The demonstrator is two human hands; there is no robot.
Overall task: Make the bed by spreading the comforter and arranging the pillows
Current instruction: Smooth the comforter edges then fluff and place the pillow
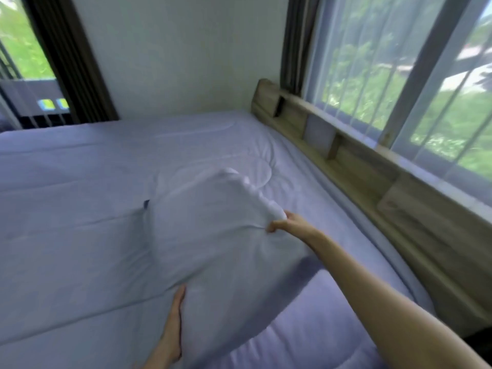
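Two bare arms show, both slightly blurred. The right forearm (372, 283) runs from the 5 o'clock corner toward the centre, long and slender, uncovered from frame edge to wrist, and ends in the right hand (286, 223). At 6 o'clock the left forearm (162, 352) is likewise bare. Of the left hand (175, 315) only the thumb side shows.

Open comforter (80, 209) leftward; wooden headboard (359, 177) close on the right.

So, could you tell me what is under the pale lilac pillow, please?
The spread lilac quilted comforter lies beneath the pale lilac pillow; the patch directly below is covered.
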